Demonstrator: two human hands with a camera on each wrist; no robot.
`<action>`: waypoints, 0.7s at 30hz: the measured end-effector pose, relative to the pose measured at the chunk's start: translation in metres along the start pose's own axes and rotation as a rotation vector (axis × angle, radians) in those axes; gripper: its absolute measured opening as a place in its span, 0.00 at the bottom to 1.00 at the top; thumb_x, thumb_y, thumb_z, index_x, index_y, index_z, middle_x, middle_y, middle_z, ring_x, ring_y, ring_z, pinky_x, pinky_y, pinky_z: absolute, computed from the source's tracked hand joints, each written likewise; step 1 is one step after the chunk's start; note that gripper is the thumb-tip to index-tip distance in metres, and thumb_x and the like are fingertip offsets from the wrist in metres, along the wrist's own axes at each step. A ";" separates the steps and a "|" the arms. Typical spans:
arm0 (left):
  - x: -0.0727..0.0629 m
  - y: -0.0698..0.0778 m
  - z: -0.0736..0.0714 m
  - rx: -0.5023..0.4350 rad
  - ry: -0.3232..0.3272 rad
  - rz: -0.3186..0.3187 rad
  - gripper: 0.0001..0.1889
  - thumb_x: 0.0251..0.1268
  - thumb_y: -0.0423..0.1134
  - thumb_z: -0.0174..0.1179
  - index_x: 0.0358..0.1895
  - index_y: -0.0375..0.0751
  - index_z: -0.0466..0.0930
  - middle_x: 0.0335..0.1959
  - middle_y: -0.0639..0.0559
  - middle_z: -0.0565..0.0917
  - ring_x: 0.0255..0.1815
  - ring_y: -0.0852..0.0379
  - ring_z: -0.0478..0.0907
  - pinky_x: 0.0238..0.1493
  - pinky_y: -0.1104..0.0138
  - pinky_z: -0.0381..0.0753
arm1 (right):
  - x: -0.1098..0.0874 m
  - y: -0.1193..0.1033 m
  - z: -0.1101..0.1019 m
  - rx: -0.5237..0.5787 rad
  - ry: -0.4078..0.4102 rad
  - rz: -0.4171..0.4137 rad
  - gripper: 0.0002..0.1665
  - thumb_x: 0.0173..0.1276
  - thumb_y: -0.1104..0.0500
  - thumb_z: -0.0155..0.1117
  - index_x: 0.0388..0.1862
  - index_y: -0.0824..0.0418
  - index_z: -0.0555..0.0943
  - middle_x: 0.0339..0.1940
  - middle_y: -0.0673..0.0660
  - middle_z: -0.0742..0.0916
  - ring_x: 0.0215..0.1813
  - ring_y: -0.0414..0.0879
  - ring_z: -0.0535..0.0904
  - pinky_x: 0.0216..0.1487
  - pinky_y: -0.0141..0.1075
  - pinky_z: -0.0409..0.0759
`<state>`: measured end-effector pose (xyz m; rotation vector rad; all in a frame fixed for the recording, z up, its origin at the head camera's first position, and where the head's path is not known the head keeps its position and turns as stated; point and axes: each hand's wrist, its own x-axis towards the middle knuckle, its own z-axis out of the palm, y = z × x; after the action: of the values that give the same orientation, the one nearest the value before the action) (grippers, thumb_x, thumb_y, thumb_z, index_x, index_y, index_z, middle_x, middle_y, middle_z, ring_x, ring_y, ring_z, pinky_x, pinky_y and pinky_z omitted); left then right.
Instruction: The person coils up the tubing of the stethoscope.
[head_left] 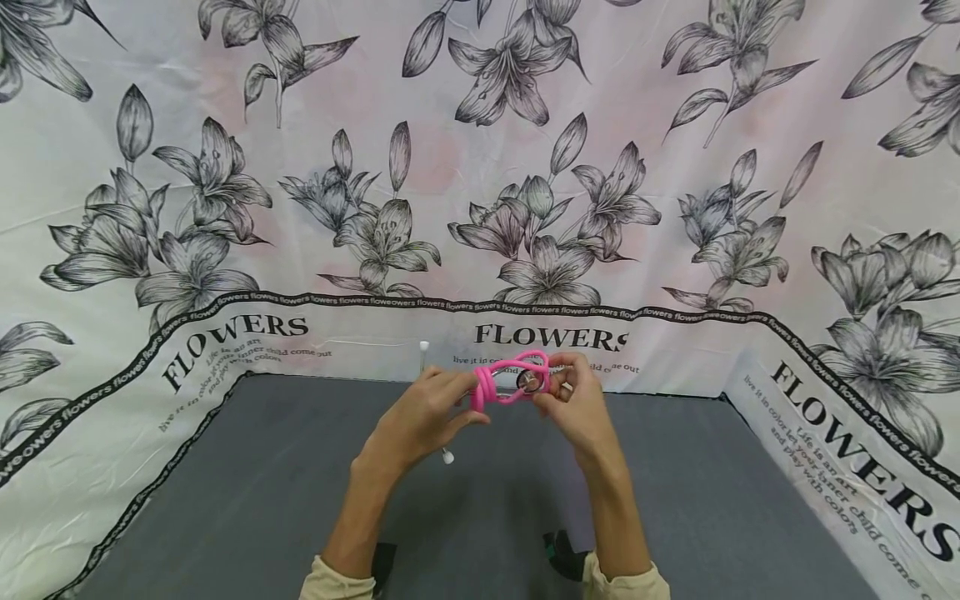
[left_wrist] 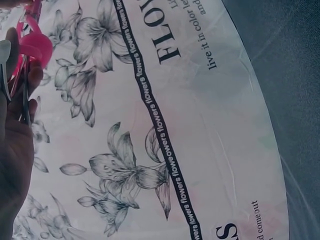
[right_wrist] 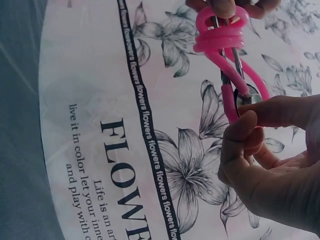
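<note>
A stethoscope with pink tubing (head_left: pixel 484 388) is held up in front of me, above the far part of the table. Its tubing is wound several times round the metal ear tubes (right_wrist: pixel 238 64). My left hand (head_left: pixel 420 417) grips the wound end, and the white ear tips (head_left: pixel 447 457) stick out above and below that hand. With thumb and fingers, my right hand (head_left: pixel 581 408) pinches the other end, at the round chest piece (head_left: pixel 528 381) and the tubing loop beside it. In the right wrist view, fingertips partly cover the chest piece (right_wrist: pixel 254 95).
Beneath my hands lies a dark grey tabletop (head_left: pixel 262 483). A white cloth with printed flowers (head_left: pixel 525 275) rises behind it and along both sides. Dark pieces (head_left: pixel 564 557) show near my sleeves at the lower edge.
</note>
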<state>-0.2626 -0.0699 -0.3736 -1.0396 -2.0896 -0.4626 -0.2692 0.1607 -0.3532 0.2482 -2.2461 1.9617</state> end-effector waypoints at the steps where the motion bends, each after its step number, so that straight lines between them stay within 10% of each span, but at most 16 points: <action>1: 0.000 0.000 0.000 -0.001 0.001 -0.005 0.21 0.49 0.45 0.81 0.41 0.43 0.79 0.38 0.54 0.90 0.39 0.60 0.86 0.51 0.62 0.81 | 0.000 0.000 -0.001 -0.012 -0.016 0.003 0.30 0.60 0.80 0.62 0.60 0.67 0.69 0.30 0.53 0.73 0.25 0.38 0.74 0.34 0.31 0.78; 11: -0.006 -0.002 0.004 -0.163 -0.030 -0.063 0.19 0.53 0.41 0.79 0.41 0.42 0.78 0.34 0.54 0.85 0.33 0.60 0.80 0.46 0.63 0.81 | -0.008 -0.005 -0.024 -0.154 -0.164 0.040 0.38 0.66 0.74 0.65 0.73 0.64 0.61 0.40 0.56 0.73 0.39 0.43 0.75 0.44 0.33 0.80; 21: -0.043 -0.005 0.049 -0.523 -0.293 -0.182 0.16 0.61 0.41 0.75 0.43 0.41 0.76 0.34 0.52 0.88 0.34 0.68 0.81 0.38 0.73 0.81 | -0.026 -0.007 -0.068 -0.350 -0.095 0.068 0.33 0.74 0.69 0.61 0.74 0.63 0.62 0.44 0.57 0.72 0.45 0.49 0.74 0.47 0.37 0.74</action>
<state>-0.2720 -0.0666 -0.4385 -1.2728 -2.3985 -1.0443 -0.2421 0.2281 -0.3428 0.2271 -2.6383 1.5749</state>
